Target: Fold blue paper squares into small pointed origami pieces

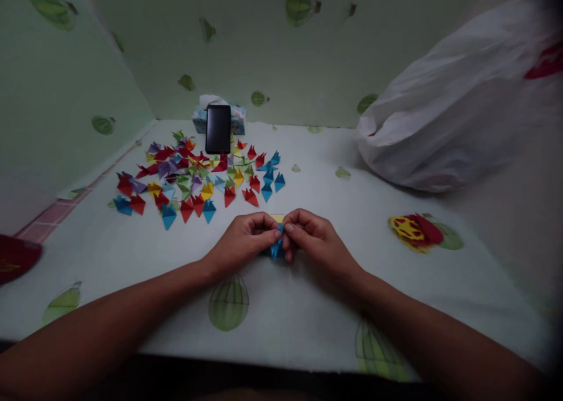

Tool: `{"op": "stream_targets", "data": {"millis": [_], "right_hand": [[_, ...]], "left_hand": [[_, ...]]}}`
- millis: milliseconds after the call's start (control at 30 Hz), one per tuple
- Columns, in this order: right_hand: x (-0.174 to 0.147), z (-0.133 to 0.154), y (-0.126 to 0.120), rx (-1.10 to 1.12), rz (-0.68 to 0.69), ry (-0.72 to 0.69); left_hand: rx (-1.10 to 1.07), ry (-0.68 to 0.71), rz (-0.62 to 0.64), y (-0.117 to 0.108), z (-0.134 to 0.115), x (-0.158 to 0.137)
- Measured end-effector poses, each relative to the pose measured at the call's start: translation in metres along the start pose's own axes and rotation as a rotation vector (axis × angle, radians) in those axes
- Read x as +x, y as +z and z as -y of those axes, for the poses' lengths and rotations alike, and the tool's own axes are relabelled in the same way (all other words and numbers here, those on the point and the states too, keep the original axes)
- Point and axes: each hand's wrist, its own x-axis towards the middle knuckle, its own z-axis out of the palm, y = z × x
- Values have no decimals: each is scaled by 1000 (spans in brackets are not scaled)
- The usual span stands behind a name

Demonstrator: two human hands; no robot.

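Left hand [244, 237], right hand [313, 235] — fingers [267, 238] pinched on one blue paper [275, 250] (one phone [218, 130], one tissue box [238, 119] beyond).

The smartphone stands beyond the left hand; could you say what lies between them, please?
In the head view, folded paper pieces, including red ones, lie between the smartphone and left hand.

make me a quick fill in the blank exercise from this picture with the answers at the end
1. The left hand and right hand hold a folded paper coloured ____.
2. The dark phone stands in ____ of the tissue box.
3. The white plastic bag sits at the picture's ____ side.

Missing words: blue; front; right
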Motion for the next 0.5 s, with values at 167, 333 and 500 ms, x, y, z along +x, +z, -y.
{"op": "stream_targets", "data": {"millis": [167,333,500], "right_hand": [[0,-2,-1,68,8,24],[1,-1,-1,5,0,18],[1,0,-2,-15,-11,-1]], "left_hand": [[5,-12,-30,0,1,0],[5,-9,-36,1,0,0],[-73,-4,39,2,1,0]]}}
